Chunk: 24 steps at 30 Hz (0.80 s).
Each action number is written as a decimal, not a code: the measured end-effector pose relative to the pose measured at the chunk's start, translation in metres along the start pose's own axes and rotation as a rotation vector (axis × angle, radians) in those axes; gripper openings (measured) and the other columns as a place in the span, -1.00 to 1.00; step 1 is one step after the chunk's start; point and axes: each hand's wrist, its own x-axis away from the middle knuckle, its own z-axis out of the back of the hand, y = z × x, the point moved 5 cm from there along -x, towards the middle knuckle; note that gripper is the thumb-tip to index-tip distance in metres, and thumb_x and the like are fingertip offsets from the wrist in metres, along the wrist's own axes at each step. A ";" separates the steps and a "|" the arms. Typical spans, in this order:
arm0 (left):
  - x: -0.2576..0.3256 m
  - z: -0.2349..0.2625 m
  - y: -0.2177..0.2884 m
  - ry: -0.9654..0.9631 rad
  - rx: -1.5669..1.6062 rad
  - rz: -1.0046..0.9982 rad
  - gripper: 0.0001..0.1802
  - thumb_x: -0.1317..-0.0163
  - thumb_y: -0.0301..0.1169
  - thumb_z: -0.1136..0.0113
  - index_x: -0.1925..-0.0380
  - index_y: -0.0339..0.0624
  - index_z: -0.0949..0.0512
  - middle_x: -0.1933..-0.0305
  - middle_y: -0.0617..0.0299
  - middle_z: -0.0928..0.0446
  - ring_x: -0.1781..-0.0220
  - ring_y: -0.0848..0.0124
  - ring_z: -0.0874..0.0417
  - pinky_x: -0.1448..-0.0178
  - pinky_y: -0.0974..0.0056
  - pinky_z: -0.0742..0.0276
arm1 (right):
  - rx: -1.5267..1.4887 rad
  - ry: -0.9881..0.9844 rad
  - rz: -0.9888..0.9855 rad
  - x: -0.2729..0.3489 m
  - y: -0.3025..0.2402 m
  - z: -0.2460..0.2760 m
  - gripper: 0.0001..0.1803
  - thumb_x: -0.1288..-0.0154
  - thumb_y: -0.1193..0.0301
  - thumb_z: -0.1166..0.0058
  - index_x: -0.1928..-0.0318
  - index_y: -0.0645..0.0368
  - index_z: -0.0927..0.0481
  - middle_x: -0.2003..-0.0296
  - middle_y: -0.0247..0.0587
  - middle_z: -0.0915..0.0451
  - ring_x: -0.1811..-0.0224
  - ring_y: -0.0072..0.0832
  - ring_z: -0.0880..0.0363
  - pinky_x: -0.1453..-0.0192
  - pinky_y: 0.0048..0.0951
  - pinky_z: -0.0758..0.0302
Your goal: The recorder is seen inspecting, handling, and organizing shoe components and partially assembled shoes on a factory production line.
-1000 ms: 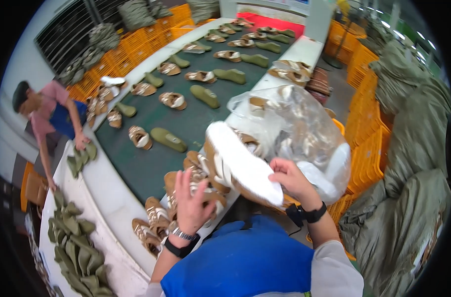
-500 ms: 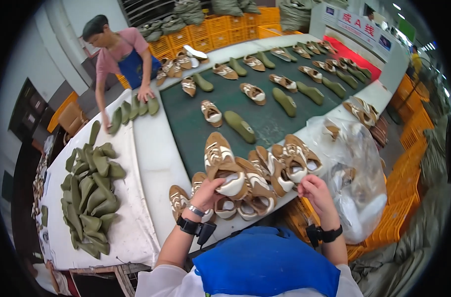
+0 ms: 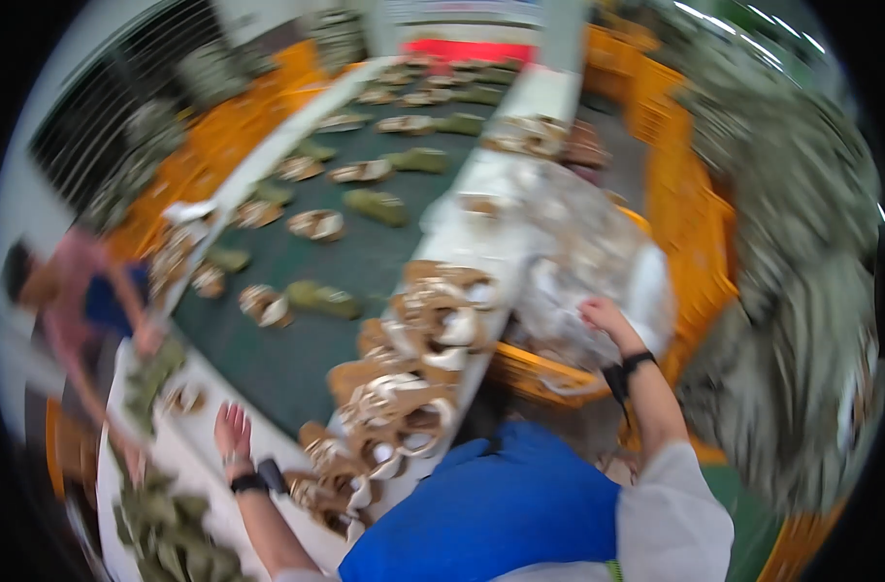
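Note:
My left hand (image 3: 233, 432) is stretched out over the white tabletop, fingers extended and holding nothing. Just beyond it lies a brown and white sneaker (image 3: 183, 399), close to a row of green shoe lasts (image 3: 153, 386). My right hand (image 3: 606, 318) is in front of a clear plastic bag (image 3: 569, 262); blur hides whether its fingers grip the plastic. Between my arms, a row of brown and white sneakers (image 3: 394, 388) crowds the near edge of the table.
Sneakers and green lasts lie spaced along a green belt (image 3: 336, 267). A co-worker (image 3: 83, 291) leans in at the left by a pile of lasts (image 3: 176, 533). Orange crates (image 3: 685, 223) and stacked grey-green sacks (image 3: 782, 194) stand at the right.
My view has swung to the right. The sneaker my left hand held is out of it, and one now lies beyond that hand. My left arm has reached out left, my right toward the bag.

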 end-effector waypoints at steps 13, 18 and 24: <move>0.241 -0.290 -0.062 -0.814 -0.467 -0.123 -0.69 -0.18 -0.61 0.00 0.03 -0.34 -0.38 0.17 0.13 -0.51 0.10 0.41 -0.52 -0.08 0.36 -0.41 | 0.739 0.473 -0.100 0.012 0.025 0.075 -0.64 0.05 0.35 -0.15 0.15 0.07 -0.51 0.11 -0.11 -0.51 0.01 -0.13 -0.46 0.06 -0.08 -0.42; 0.271 -0.318 -0.066 -0.960 -0.540 -0.130 -0.68 -0.19 -0.62 0.02 0.02 -0.36 -0.37 0.16 0.13 -0.51 0.08 0.42 -0.52 -0.09 0.36 -0.38 | 0.897 0.288 -0.222 -0.005 0.040 0.052 -0.69 -0.02 0.34 -0.07 0.18 0.14 -0.56 0.06 -0.12 -0.50 -0.03 -0.17 -0.44 -0.11 -0.06 -0.32; 0.281 -0.324 -0.075 -1.027 -0.573 -0.108 -0.67 -0.18 -0.62 0.00 0.01 -0.33 -0.38 0.15 0.16 -0.50 0.07 0.45 -0.51 -0.08 0.37 -0.39 | 0.954 -0.041 0.147 -0.012 0.020 0.049 -0.63 0.16 0.14 -0.26 0.28 -0.04 -0.57 0.22 -0.13 -0.55 0.12 -0.16 -0.49 0.05 -0.20 -0.42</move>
